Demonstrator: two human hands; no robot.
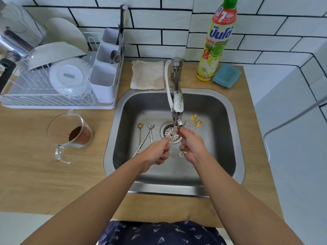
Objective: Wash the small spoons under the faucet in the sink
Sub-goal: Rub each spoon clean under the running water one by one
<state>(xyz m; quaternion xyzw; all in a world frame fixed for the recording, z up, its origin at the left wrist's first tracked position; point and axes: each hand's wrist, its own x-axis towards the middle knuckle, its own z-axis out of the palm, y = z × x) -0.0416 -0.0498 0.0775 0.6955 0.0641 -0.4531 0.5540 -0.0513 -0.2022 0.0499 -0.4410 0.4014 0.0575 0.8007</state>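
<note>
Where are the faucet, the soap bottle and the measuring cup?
faucet (177, 101), head view, on its patterned spout.
soap bottle (215, 48), head view, on its yellow label.
measuring cup (70, 129), head view, on its clear wall.

place: home kitchen, pretty obvious
giveaways: steel sink (237, 138) in the middle, dish rack (53, 101) far left, dish soap bottle (216, 41) far right, white tiled wall (159, 34)

The light is soft, even and rather cool, with only weak shadows inside the sink (228, 110). Small glare sits on the faucet (177, 99). The wide lens bends the wall tiles (159, 16) and the surface (35, 174) near the edges; the corners look slightly soft.
</note>
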